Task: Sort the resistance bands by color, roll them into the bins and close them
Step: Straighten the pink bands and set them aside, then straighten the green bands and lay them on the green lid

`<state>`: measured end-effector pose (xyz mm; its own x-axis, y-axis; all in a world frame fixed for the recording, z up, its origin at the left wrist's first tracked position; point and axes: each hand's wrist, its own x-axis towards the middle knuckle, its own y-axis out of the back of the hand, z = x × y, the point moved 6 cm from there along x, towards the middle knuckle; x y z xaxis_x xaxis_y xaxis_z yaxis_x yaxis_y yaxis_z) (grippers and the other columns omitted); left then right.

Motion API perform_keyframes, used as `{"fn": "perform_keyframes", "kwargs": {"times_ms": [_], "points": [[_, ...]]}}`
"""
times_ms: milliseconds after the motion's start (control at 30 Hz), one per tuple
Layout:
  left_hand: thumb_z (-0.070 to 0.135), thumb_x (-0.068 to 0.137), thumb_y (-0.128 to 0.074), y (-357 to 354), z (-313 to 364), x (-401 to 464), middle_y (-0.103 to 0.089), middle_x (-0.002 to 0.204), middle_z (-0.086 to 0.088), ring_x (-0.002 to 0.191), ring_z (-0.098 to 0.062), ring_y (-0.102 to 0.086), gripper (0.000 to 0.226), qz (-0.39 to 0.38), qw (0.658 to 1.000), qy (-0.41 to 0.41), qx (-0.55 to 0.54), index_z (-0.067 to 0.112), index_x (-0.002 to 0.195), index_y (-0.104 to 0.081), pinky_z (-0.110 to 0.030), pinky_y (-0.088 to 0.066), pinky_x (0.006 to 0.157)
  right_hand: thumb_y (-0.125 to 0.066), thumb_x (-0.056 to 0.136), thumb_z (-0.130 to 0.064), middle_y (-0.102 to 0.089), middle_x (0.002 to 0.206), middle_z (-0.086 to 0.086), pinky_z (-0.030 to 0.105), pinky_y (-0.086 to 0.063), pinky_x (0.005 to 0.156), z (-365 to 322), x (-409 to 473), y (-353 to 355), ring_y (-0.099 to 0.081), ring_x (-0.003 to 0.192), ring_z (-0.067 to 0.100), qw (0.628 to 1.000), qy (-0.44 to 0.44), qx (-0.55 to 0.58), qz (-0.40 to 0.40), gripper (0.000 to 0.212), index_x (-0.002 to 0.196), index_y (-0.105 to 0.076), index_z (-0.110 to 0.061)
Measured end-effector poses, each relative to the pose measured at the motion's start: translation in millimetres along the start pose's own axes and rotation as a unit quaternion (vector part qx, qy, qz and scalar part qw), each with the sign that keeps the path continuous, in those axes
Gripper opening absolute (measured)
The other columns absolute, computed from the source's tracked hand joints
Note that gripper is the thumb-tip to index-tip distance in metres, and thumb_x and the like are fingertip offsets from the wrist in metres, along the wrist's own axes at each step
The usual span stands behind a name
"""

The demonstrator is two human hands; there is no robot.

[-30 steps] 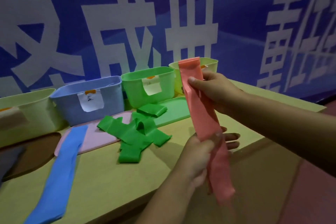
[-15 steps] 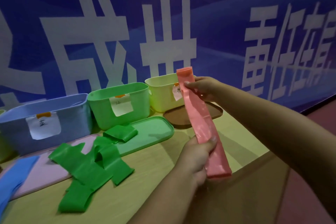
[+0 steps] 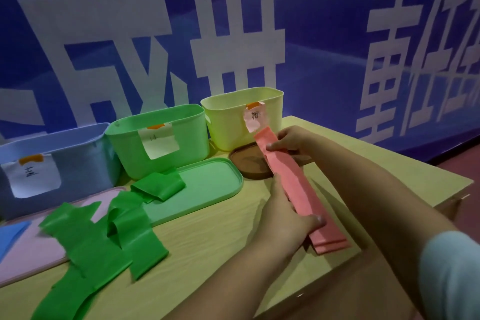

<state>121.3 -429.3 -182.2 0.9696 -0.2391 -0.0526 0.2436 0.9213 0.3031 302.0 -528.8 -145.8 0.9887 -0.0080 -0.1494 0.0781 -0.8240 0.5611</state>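
A folded pink resistance band (image 3: 293,179) stretches diagonally over the table's right part. My right hand (image 3: 291,141) pinches its far end in front of the yellow bin (image 3: 228,125). My left hand (image 3: 288,218) grips it near its lower end, thumb across the top. Several green bands (image 3: 104,231) lie loose at the left, one folded piece partly on the green lid (image 3: 207,184). The green bin (image 3: 161,138) and the blue bin (image 3: 52,158) stand open at the back. A blue band's (image 3: 10,234) corner shows at the left edge.
A brown lid (image 3: 249,163) lies before the yellow bin, and a pink lid (image 3: 28,252) lies before the blue bin. The bins carry paper labels. The table's (image 3: 207,254) front edge and right corner are close to my arms. A blue banner wall stands behind.
Both hands have brought the pink band down from upright in the air to low over the table, slanting. The view has shifted right, so the leftmost bin is out of sight.
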Motion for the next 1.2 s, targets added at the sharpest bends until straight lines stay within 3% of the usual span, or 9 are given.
{"fn": "perform_keyframes", "kwargs": {"times_ms": [100,200,367,533,633,733,833,1000,1200], "points": [[0.025,0.077,-0.078,-0.9,2.6,7.4,-0.059,0.121,-0.004,0.095,-0.019,-0.064,0.116,0.007,0.993,-0.017,0.120,0.048,0.143,0.014,-0.036,-0.058,0.074,-0.080,0.074,-0.031,-0.066,0.095,0.007,0.032,-0.053,0.056,4.7,8.3,-9.9,-0.064,0.081,0.022,0.999,-0.004,-0.050,-0.014,0.036,0.102,-0.065,-0.015],[0.034,0.080,-0.074,0.8,7.7,8.6,-0.063,0.095,-0.005,0.074,-0.015,-0.059,0.113,0.024,0.969,-0.047,0.242,0.039,0.146,0.017,-0.025,-0.047,0.057,-0.080,0.073,-0.033,-0.066,0.092,0.006,0.028,-0.051,0.056,2.8,16.6,-13.7,-0.063,0.080,0.020,0.995,0.032,-0.099,0.002,0.035,0.100,-0.066,-0.016],[0.058,0.080,-0.064,5.9,8.1,5.6,-0.062,0.104,0.000,0.088,-0.021,-0.061,0.095,0.053,0.903,-0.047,0.423,0.025,0.148,-0.007,-0.035,-0.054,0.068,-0.078,0.071,-0.047,-0.060,0.087,0.002,0.029,-0.044,0.062,1.0,16.1,-11.0,-0.055,0.081,0.022,0.968,0.070,-0.230,0.071,0.049,0.095,-0.057,-0.009],[0.060,0.078,-0.065,24.7,4.3,0.2,-0.058,0.130,-0.001,0.110,-0.020,-0.059,0.088,0.046,0.944,-0.018,0.326,0.027,0.148,-0.022,-0.033,-0.051,0.083,-0.077,0.073,-0.046,-0.057,0.109,0.005,0.030,-0.044,0.067,-15.0,-2.2,-8.1,-0.051,0.089,0.019,0.966,0.130,-0.195,0.112,0.067,0.121,-0.047,-0.010],[0.054,0.083,-0.063,60.8,1.0,-16.8,-0.067,0.108,-0.002,0.091,-0.016,-0.065,0.073,0.055,0.969,0.001,0.241,0.028,0.144,-0.032,-0.031,-0.051,0.074,-0.072,0.077,-0.046,-0.059,0.120,0.010,0.028,-0.045,0.077,-34.2,-27.3,-11.7,-0.050,0.092,0.015,0.962,0.174,-0.172,0.123,0.066,0.127,-0.047,-0.009],[0.046,0.088,-0.060,103.9,-7.9,-46.6,-0.068,0.079,0.000,0.059,-0.008,-0.062,0.057,0.093,0.983,0.003,0.158,0.026,0.138,-0.040,-0.025,-0.048,0.054,-0.067,0.081,-0.044,-0.060,0.120,0.010,0.026,-0.045,0.080,-62.2,-71.3,-35.3,-0.052,0.094,0.014,0.954,0.220,-0.189,0.072,0.059,0.125,-0.051,-0.009],[0.039,0.091,-0.059,142.5,-18.1,-77.6,-0.066,0.068,0.003,0.045,0.000,-0.053,0.043,0.134,0.984,-0.013,0.119,0.021,0.129,-0.050,-0.019,-0.043,0.051,-0.065,0.082,-0.046,-0.062,0.112,0.005,0.028,-0.049,0.084,-88.6,-122.3,-76.2,-0.056,0.095,0.014,0.948,0.253,-0.196,0.003,0.050,0.118,-0.056,-0.013],[0.035,0.093,-0.058,195.7,-37.1,-136.7,-0.066,0.069,0.001,0.044,0.001,-0.051,0.026,0.168,0.981,-0.003,0.098,0.022,0.115,-0.058,-0.014,-0.042,0.047,-0.068,0.081,-0.043,-0.062,0.120,0.003,0.035,-0.050,0.092,-114.1,-177.3,-177.1,-0.060,0.104,0.018,0.916,0.281,-0.265,-0.104,0.054,0.126,-0.053,-0.017],[0.033,0.092,-0.058,239.6,-55.7,-186.4,-0.066,0.066,0.003,0.046,-0.002,-0.052,0.028,0.207,0.976,-0.005,0.065,0.019,0.117,-0.058,-0.023,-0.042,0.055,-0.066,0.085,-0.039,-0.061,0.123,0.011,0.036,-0.048,0.091,-129.6,-175.4,-224.9,-0.058,0.109,0.025,0.952,0.241,-0.182,-0.048,0.053,0.130,-0.051,-0.013]]}}
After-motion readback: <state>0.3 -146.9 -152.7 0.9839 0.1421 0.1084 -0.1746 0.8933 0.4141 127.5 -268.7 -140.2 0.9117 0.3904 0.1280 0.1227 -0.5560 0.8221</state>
